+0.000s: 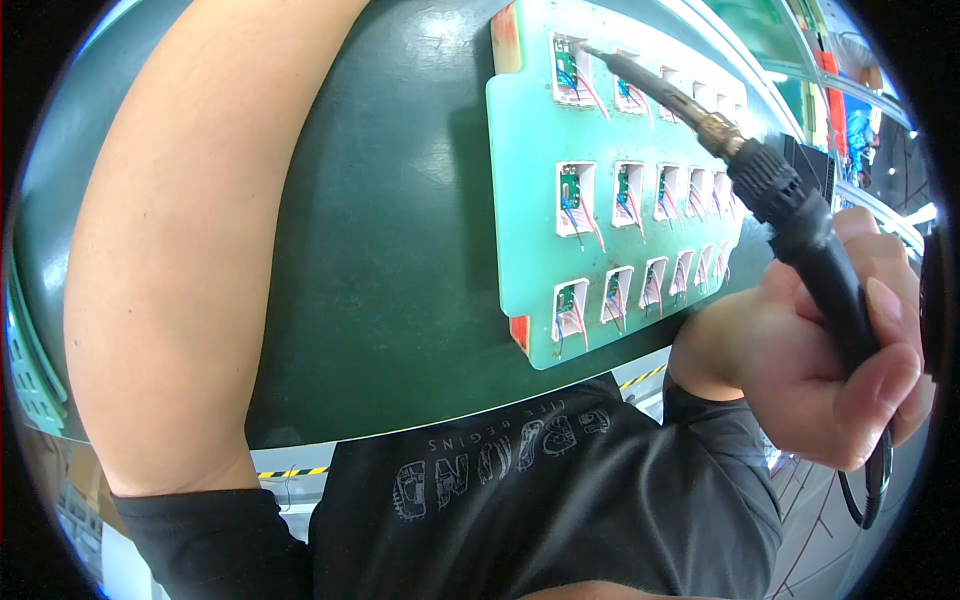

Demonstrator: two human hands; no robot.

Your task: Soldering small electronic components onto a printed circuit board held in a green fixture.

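Note:
My right hand (850,350) is closed around the black handle of a soldering iron (770,190), its metal shaft pointing up and left. The iron's tip overlaps the top left pocket of a pale green fixture board (530,220); whether it touches anything there I cannot tell. Rows of white housings sit in the board's pockets, holding small green circuit boards (570,187) with red and blue wires sticking out. My left forearm (190,230) stretches up the left side and leaves the view at the top, so the left hand is out of sight.
The fixture rests on a dark green tabletop (380,300). From the iron's handle a black cord (880,480) hangs down at the lower right. At the far left edge lies another pale green slotted piece (35,370). A black object (810,165) stands behind the iron.

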